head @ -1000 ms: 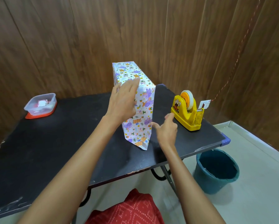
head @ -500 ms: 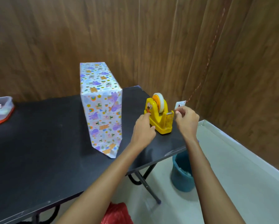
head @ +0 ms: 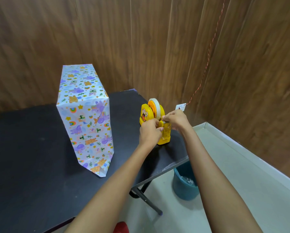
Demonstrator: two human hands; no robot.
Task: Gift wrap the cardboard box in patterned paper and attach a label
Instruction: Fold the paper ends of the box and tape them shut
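Upright wrapped box (head: 85, 118) on black worktop (head: 31, 157), well apart from both hands, left hand (head: 150, 132) grip clamped on yellow tape dispenser (head: 145, 113), right hand (head: 175, 119) grip pinching tape (head: 156, 106) at its cutter, label (head: 180, 107) just behind

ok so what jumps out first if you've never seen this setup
The tall box wrapped in pastel animal-print paper stands upright on the black table, left of centre. To its right, near the table's edge, the left hand and right hand both grip a yellow tape dispenser. A teal bucket sits on the floor below that corner.
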